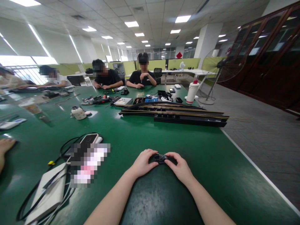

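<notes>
Both my hands rest on the green table (145, 134) close in front of me. My left hand (143, 162) and my right hand (179, 166) meet fingertip to fingertip, each pinching one side of a small black part (160, 158) held between them. The fingers of both hands are curled closed around it. What the part is I cannot make out.
Long black rails with thin rods (178, 113) lie across the table beyond my hands. A white bottle (192, 91) stands at the far right edge. A phone (89, 139), cables and a white box (49, 193) lie at my left. Several people sit along the far side.
</notes>
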The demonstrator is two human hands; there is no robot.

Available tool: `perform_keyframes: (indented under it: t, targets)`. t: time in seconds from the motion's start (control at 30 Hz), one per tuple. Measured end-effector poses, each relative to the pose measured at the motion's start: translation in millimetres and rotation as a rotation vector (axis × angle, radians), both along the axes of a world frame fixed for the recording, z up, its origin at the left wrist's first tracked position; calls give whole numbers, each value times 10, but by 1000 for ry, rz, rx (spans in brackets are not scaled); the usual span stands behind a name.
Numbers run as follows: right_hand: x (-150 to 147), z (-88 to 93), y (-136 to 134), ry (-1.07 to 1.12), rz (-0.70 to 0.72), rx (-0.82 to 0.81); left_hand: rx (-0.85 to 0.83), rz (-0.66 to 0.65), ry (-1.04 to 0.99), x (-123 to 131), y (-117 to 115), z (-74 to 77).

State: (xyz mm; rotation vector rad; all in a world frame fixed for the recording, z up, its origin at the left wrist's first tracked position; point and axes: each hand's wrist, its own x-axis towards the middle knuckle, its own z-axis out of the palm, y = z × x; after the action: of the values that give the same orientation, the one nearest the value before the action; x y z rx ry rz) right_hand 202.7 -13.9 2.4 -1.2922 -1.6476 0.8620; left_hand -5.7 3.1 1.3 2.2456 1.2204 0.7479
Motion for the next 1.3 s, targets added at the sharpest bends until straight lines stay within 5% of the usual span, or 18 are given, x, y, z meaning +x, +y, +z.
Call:
perform_keyframes:
  t: [0.73, 1.3]
  targets:
    - [69, -94, 109, 459, -142, -110, -8, 6, -5, 10, 1, 5]
    - [105, -53, 103, 524, -214, -142, -25, 10, -12, 3, -6, 19]
